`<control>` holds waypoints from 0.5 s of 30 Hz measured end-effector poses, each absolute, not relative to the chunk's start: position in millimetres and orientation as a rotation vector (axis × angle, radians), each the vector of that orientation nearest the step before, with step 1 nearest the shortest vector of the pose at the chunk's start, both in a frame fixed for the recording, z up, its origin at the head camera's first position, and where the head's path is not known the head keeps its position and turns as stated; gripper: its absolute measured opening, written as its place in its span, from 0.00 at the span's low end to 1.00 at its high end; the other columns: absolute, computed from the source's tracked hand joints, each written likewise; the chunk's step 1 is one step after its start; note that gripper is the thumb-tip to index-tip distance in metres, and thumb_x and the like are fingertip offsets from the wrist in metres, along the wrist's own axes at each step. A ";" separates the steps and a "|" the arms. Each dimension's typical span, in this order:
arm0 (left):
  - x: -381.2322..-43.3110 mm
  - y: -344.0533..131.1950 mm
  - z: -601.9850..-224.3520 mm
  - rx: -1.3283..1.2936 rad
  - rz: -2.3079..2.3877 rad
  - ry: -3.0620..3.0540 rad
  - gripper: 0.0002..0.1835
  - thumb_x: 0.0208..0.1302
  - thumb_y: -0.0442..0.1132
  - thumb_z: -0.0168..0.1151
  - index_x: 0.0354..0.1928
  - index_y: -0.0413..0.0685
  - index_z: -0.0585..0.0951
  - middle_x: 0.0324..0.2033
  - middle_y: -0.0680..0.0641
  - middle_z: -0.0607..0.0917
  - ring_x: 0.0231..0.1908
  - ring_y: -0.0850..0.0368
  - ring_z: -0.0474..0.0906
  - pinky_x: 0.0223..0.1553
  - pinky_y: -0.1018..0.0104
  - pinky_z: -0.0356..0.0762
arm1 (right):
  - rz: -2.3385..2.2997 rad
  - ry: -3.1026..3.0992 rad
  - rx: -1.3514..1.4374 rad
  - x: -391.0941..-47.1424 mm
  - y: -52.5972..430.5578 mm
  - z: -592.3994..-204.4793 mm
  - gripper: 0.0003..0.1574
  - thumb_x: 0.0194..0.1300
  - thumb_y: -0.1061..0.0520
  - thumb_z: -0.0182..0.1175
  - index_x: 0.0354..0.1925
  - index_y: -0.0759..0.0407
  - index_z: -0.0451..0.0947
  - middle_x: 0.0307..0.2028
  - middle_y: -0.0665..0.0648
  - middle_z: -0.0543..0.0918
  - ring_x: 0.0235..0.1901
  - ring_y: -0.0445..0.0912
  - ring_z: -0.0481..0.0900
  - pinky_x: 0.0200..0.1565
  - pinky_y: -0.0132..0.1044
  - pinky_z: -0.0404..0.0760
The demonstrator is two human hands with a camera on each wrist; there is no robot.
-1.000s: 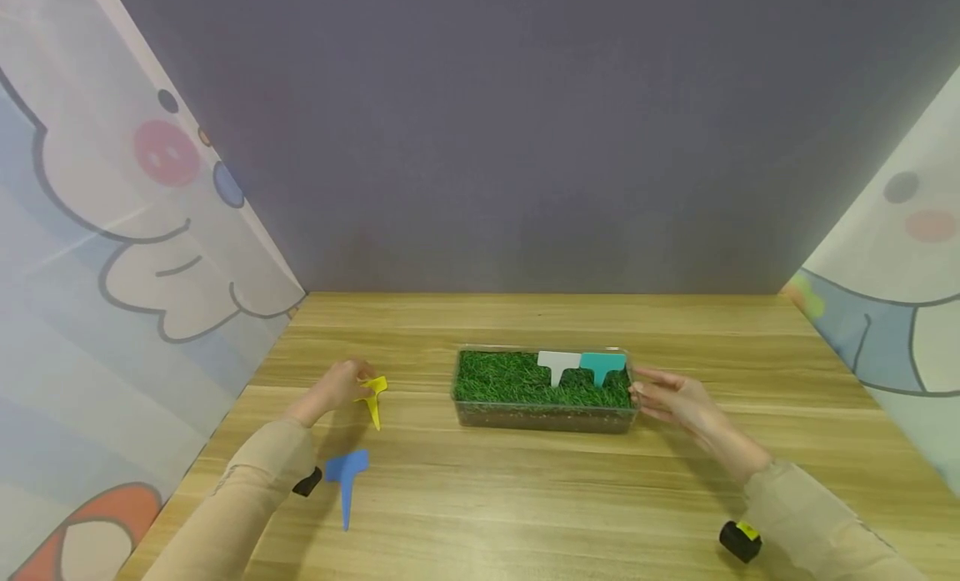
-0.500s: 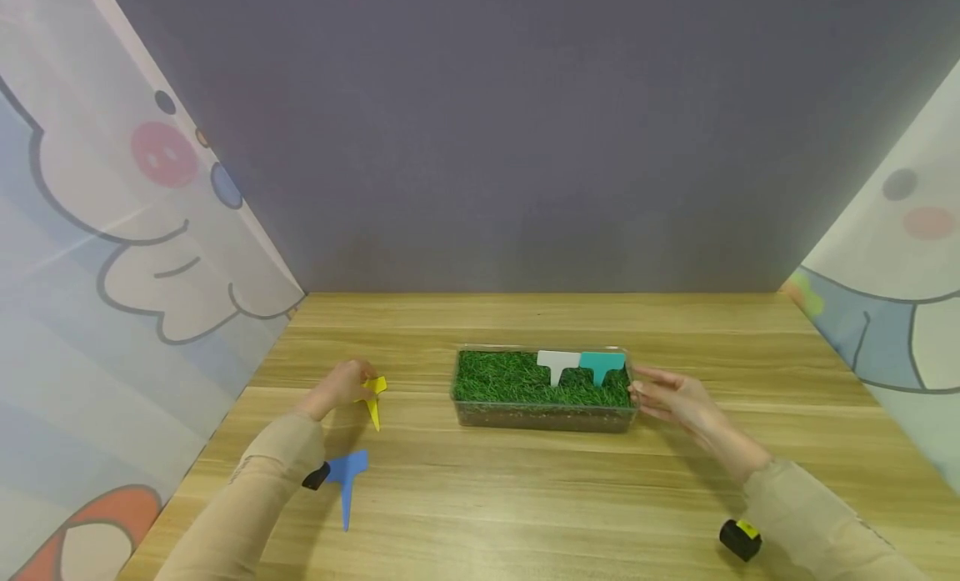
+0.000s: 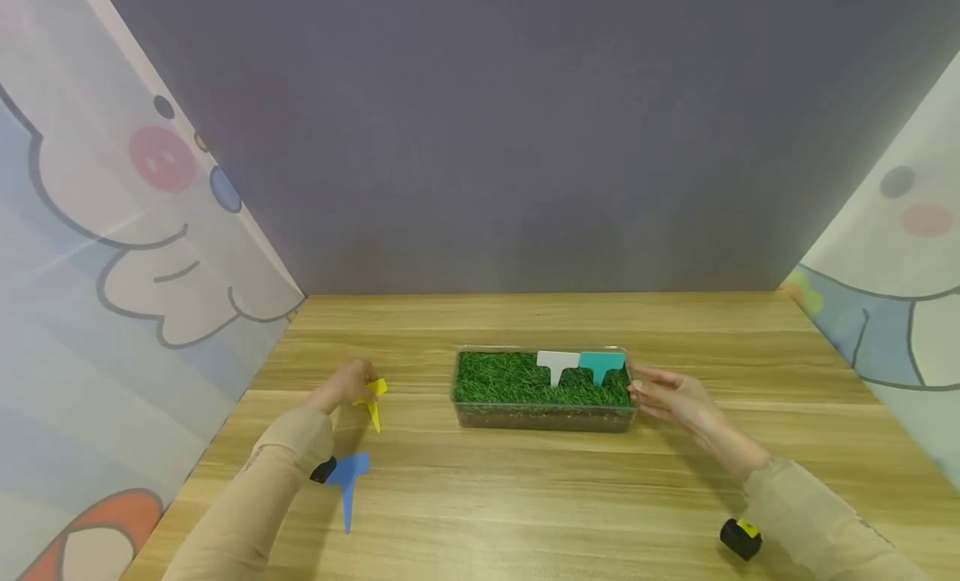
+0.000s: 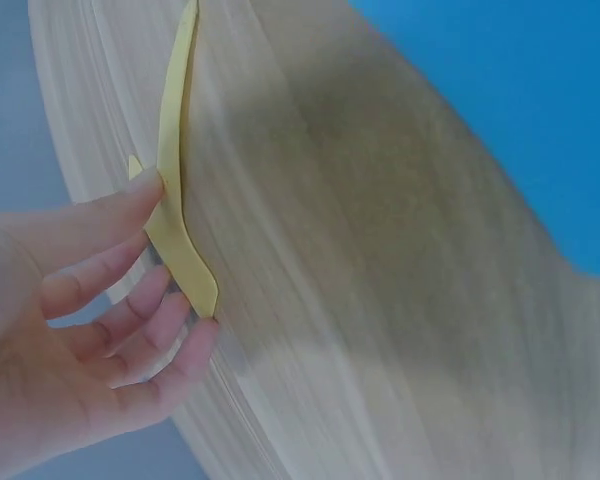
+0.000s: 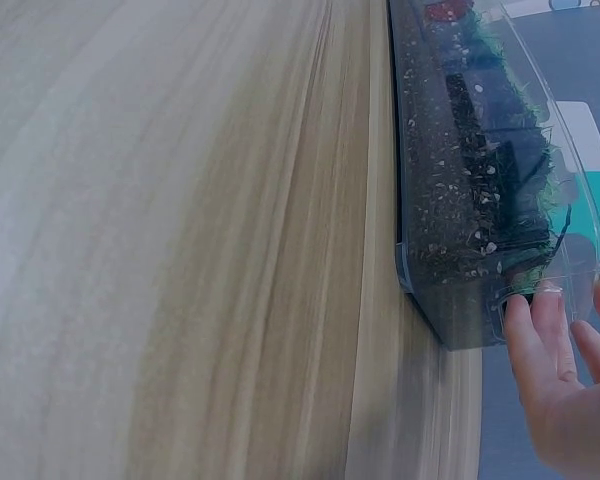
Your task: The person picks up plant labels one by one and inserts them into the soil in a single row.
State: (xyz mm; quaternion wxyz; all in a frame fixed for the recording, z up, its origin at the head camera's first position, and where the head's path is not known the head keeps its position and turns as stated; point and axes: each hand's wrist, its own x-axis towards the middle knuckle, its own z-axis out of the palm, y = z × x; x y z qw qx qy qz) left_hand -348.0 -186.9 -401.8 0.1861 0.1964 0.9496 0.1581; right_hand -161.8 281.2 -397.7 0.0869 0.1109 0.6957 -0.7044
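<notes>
My left hand (image 3: 347,384) pinches a yellow T-shaped plant label (image 3: 374,406) at the table's left. In the left wrist view, the thumb presses on the yellow label (image 4: 177,240) near its crosspiece and the fingertips meet its edge. A blue T-shaped plant label (image 3: 347,485) lies nearer me, partly under the left wrist camera. My right hand (image 3: 681,402) touches the right end of a clear planter box (image 3: 543,417), with fairly straight fingers against its wall. White (image 3: 558,362) and teal (image 3: 602,363) labels stand upright in the box's grass, side by side at the right.
Green grass (image 3: 498,377) covers the box's left part, with dark soil (image 5: 460,180) below, seen through the clear side. A grey panel (image 3: 480,147) closes off the table's back. Cartoon-printed sheets flank both sides. Wood tabletop (image 3: 510,498) lies in front of the box.
The left forearm and its wrist camera have shifted slightly right and forward, while the left hand keeps the yellow label. The right hand and planter box have not moved.
</notes>
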 end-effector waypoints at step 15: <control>-353.1 -193.0 -403.5 0.456 0.570 2.555 0.12 0.46 0.29 0.64 0.34 0.29 0.79 0.29 0.43 0.77 0.28 0.55 0.70 0.31 0.67 0.74 | -2.108 2.081 0.308 -161.6 281.0 -398.7 0.39 0.60 0.56 0.56 0.62 0.69 0.51 0.42 0.55 0.80 0.39 0.40 0.79 0.46 0.35 0.75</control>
